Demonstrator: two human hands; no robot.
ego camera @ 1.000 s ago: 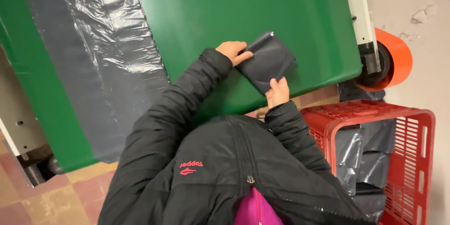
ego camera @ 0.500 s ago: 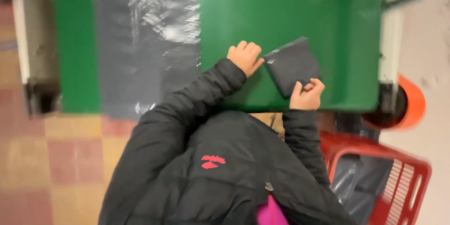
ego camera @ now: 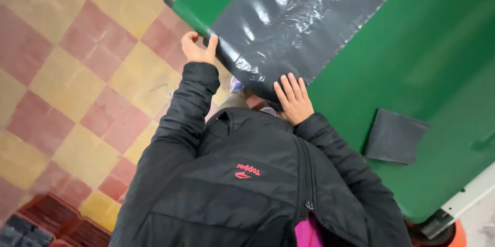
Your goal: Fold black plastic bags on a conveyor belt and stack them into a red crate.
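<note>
Head camera, looking down: I see the wide green table surface (ego camera: 412,51) filling the upper right, running on past the fingertips of both hands. On it lies a long sheet of shiny black plastic film (ego camera: 289,20), stretching away from the fingers toward the top of the picture. Beneath the left knuckles I see the red and yellow chequered tile floor (ego camera: 67,72). To the right of the right wrist a small folded dark grey plastic square (ego camera: 394,136) rests flat on the green, well apart from the fingers. My right hand (ego camera: 294,98) lies palm-down on the sheet's near edge, fingers spread. My left hand (ego camera: 198,48) pinches the sheet's near corner at the table edge, fingers curled around it.
</note>
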